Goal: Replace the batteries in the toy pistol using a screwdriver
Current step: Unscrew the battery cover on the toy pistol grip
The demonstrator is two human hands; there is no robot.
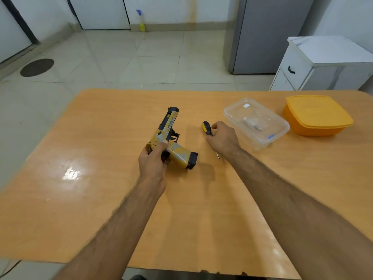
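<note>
A yellow, grey and black toy pistol (171, 138) lies near the middle of the wooden table (101, 148), its barrel pointing away from me and its black-capped grip toward the right. My left hand (152, 160) is closed around its rear end. My right hand (223, 138) is closed on a screwdriver (206, 128) with a black and yellow handle. The handle sticks out to the upper left of the hand, and the thin metal tip shows below the hand near the wrist.
A clear plastic box (256, 123) with small items inside stands just right of my right hand. Farther right sits an orange lidded container (316, 116). Beyond the table are a tiled floor, a white cabinet (323, 63) and a grey fridge (268, 35).
</note>
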